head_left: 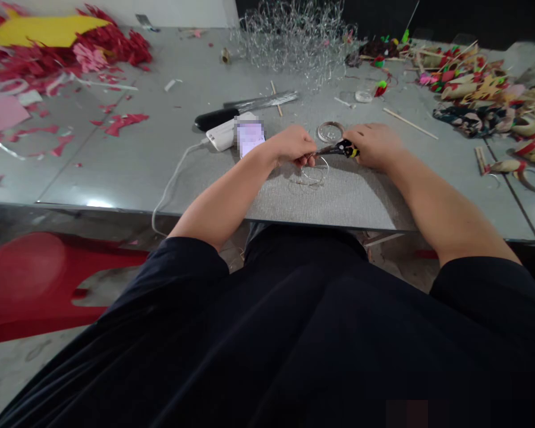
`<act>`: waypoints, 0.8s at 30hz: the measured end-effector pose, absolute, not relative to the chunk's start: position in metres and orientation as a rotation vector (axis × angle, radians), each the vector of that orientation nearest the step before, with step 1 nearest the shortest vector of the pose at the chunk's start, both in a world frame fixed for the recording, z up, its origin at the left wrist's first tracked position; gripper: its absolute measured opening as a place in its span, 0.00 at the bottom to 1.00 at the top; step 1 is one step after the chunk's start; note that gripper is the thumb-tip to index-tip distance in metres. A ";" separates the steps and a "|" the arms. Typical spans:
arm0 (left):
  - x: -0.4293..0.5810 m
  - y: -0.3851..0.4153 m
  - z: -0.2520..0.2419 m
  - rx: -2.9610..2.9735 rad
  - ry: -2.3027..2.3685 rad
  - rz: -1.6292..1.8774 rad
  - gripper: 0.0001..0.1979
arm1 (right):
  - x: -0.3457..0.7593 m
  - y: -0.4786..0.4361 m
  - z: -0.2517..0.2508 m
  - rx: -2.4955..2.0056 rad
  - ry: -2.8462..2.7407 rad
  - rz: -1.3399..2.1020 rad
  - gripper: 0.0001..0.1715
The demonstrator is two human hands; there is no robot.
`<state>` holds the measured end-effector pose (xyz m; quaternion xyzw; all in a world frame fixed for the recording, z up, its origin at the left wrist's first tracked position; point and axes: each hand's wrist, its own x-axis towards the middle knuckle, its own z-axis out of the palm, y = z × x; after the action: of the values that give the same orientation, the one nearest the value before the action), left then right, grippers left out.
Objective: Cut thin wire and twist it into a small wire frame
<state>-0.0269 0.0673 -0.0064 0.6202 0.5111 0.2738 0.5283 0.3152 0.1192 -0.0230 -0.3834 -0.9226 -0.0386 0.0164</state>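
My left hand [296,145] is closed in a pinch on a thin wire [324,172], which curves in a loop below the fingers over the table. My right hand [372,144] grips a pair of pliers [345,148] with black and yellow handles. The jaws point left and meet the wire at my left fingertips; whether they bite on it is too small to tell. Just behind the pliers lies a round ring [331,132] on the table. A phone [251,137] with a lit screen is beside my left wrist.
A white charger with a cable [223,135] and a black-handled bundle of wires [218,119] lie left of centre. Behind them stands a heap of tangled wire [294,41]. Red paper scraps [125,123] cover the left; craft pieces [468,83] fill the right. A red stool [27,273] stands below.
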 end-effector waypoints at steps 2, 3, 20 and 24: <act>-0.028 0.070 -0.009 1.503 1.220 0.647 0.16 | 0.313 0.118 -0.023 -1.282 -2.836 -0.185 0.33; -0.029 0.072 -0.010 1.516 1.221 0.640 0.15 | 0.312 0.117 -0.023 -1.316 -2.823 -0.196 0.35; -0.031 0.070 -0.007 1.498 1.200 0.674 0.21 | 0.306 0.108 -0.019 -1.415 -2.752 -0.043 0.31; -0.034 0.077 -0.013 1.538 1.166 0.664 0.18 | 0.303 0.104 -0.016 -1.435 -2.729 0.031 0.32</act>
<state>-0.0338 0.0766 -0.0129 0.6422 0.4869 0.2772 0.5231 0.3025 0.1038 -0.0157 -0.4653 -0.8846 0.0102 0.0289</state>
